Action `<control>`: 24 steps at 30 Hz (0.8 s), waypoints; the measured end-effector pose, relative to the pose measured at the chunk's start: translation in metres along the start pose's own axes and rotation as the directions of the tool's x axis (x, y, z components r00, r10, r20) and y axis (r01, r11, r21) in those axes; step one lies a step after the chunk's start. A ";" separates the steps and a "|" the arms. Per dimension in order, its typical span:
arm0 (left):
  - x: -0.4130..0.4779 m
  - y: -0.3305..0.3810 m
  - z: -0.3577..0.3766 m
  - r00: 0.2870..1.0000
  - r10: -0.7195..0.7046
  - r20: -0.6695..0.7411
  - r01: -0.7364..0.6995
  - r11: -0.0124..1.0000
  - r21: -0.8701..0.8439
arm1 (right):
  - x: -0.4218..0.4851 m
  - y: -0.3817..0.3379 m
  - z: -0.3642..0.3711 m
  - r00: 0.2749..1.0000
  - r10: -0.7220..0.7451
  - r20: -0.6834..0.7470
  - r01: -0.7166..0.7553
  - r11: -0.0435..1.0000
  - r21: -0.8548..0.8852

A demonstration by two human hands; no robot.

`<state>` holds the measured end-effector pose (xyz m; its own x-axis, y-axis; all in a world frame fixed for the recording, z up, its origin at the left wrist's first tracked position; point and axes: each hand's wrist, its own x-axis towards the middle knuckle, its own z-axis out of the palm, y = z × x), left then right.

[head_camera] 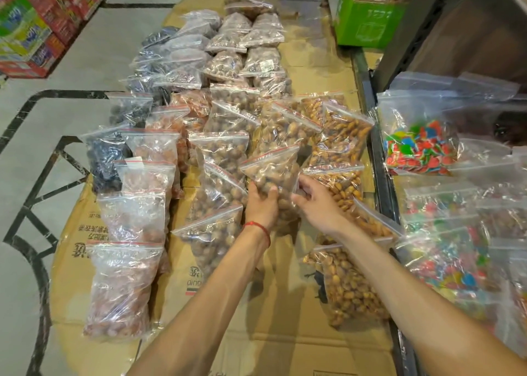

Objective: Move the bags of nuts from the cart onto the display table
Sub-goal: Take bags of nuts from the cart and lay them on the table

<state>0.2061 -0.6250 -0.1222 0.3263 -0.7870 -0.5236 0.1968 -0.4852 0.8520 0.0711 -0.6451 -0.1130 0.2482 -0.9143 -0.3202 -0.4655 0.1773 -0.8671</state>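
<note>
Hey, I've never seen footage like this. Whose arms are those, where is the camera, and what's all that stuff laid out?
No machine here: these are a person's two bare arms, filmed by a wide-angle camera worn on their head, looking forward and down. That is the only view. The left hand, with a red string at the wrist, and the right hand together hold one clear zip bag of brown nuts. Below lies flattened cardboard covered with rows of similar bags: dark, pale, brown and orange contents. On the right sit bags of brightly coloured pieces; a green box stands farther back.
</note>
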 end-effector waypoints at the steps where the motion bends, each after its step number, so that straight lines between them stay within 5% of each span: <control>1: 0.002 -0.004 -0.001 1.000 0.002 0.007 -0.002 1.000 -0.006 | 0.000 0.000 0.001 1.000 0.007 -0.010 -0.007 1.000 0.023; 12: -0.005 0.000 -0.002 0.998 -0.010 -0.066 0.024 0.977 0.212 | -0.010 -0.026 -0.005 0.981 0.189 -0.032 -0.176 0.953 0.247; 20: -0.065 -0.001 -0.012 0.985 0.145 0.090 -0.169 0.910 0.379 | -0.076 -0.047 -0.029 0.975 -0.059 -0.215 0.067 0.997 0.031; 24: -0.111 0.001 -0.024 0.893 0.395 0.214 -0.438 0.664 0.606 | -0.123 -0.041 -0.038 0.919 -0.267 -0.289 0.174 0.935 -0.310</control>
<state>0.1919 -0.5291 -0.0634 0.1716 -0.9763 -0.1320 -0.5726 -0.2078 0.7930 0.0270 -0.5537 -0.0235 0.1070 -0.9931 0.0474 -0.6551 -0.1063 -0.7480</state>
